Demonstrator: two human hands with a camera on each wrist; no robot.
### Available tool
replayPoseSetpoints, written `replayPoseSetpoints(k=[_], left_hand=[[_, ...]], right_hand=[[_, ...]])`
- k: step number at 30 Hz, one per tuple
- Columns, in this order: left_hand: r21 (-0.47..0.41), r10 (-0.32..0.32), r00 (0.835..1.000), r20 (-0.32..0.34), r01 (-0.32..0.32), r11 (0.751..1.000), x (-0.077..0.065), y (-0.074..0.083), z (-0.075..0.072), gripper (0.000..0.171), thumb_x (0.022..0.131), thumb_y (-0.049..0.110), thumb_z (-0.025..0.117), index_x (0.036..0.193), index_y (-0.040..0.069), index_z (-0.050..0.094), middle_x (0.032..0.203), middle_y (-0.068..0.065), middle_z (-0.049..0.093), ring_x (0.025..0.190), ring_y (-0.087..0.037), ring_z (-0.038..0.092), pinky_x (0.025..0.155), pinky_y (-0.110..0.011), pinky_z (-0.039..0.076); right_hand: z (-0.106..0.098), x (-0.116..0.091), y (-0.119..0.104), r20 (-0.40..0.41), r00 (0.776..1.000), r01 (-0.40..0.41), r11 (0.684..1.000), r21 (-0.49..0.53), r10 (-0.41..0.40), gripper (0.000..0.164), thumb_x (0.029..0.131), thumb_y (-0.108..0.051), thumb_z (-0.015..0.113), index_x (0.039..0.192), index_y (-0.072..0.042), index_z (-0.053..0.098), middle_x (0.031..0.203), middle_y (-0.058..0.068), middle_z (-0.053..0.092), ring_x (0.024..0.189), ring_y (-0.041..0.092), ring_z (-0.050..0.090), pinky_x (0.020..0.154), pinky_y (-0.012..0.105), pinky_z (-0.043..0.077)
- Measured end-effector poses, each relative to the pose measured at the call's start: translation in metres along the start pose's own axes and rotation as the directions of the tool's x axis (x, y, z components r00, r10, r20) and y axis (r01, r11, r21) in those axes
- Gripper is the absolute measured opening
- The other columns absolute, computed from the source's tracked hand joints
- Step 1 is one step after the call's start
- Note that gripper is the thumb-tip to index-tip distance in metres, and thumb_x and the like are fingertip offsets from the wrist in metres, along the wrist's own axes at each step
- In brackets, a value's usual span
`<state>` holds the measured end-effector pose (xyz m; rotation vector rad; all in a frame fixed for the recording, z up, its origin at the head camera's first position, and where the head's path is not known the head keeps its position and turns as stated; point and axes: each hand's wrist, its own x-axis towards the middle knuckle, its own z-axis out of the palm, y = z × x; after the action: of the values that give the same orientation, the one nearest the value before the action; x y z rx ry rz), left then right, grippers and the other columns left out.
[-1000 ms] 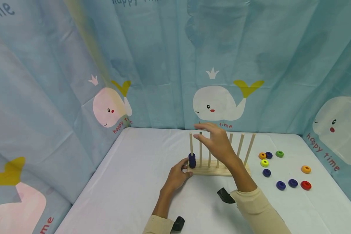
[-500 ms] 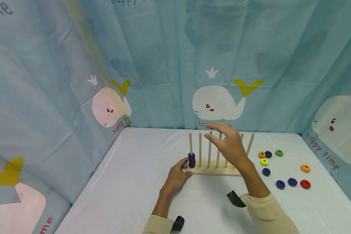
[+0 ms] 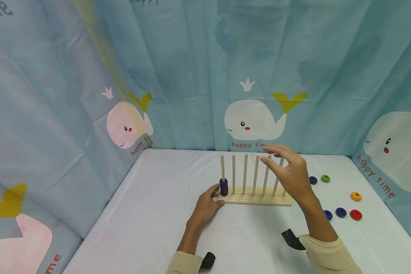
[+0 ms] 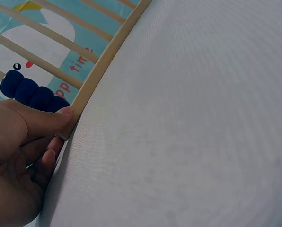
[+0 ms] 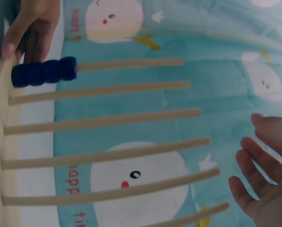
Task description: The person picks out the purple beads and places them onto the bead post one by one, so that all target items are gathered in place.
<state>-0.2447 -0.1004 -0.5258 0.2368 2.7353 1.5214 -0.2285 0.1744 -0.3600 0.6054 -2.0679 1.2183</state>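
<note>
A wooden peg stand (image 3: 257,199) with a row of upright pegs stands on the white table. Several dark blue beads (image 3: 223,187) are stacked on its leftmost peg; the other pegs carry none. My left hand (image 3: 205,205) grips the base's left end, the thumb on its edge in the left wrist view and the fingers curled at the end. Over the right-hand pegs hovers my right hand (image 3: 291,173), fingers spread and bent a little, holding nothing. In the right wrist view that hand (image 5: 268,175) is apart from the peg tips.
Right of the stand lie loose beads: green (image 3: 325,179), orange (image 3: 356,196), red (image 3: 356,215) and blue (image 3: 341,212), among others. My right hand and forearm hide part of that area. A whale-printed blue curtain (image 3: 185,95) rises behind the table.
My right hand has moved rightward from above the leftmost pegs to above the right-hand ones, staying empty. The left hand keeps its grip on the base, and the bead stack is unchanged.
</note>
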Motion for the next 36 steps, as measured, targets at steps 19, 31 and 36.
replayPoseSetpoints(k=[19,31,36], left_hand=[[0.006,-0.003,1.0,0.002,0.003,1.0,-0.001,-0.001,0.001,0.066,0.094,0.016,0.08,0.155,0.009,0.054,0.125,-0.013,0.071,0.109,-0.025,0.063,0.098,-0.051,0.05],[-0.007,-0.002,1.0,0.001,0.002,1.0,-0.001,0.0,0.001,0.066,0.094,0.015,0.08,0.154,0.01,0.054,0.125,-0.013,0.071,0.112,-0.026,0.063,0.099,-0.052,0.05],[-0.001,0.004,1.0,0.001,-0.004,1.0,0.0,0.0,0.001,0.066,0.093,0.015,0.081,0.154,0.009,0.054,0.125,-0.013,0.071,0.111,-0.027,0.064,0.098,-0.052,0.05]], right_hand=[[-0.046,-0.019,0.032,-0.132,0.983,-0.134,0.989,-0.054,0.126,0.033,0.094,0.0,0.078,0.127,-0.004,0.076,0.123,0.016,0.074,0.108,-0.002,0.063,0.096,0.008,0.047],[-0.061,-0.029,0.048,-0.175,0.958,-0.243,0.967,-0.074,0.227,0.036,0.096,-0.006,0.078,0.133,-0.006,0.073,0.124,0.005,0.073,0.11,-0.005,0.061,0.097,0.007,0.045],[-0.065,-0.031,0.055,-0.192,0.951,-0.26,0.963,-0.075,0.242,0.037,0.096,-0.008,0.078,0.133,-0.006,0.073,0.121,-0.005,0.073,0.109,-0.004,0.061,0.097,0.007,0.045]])
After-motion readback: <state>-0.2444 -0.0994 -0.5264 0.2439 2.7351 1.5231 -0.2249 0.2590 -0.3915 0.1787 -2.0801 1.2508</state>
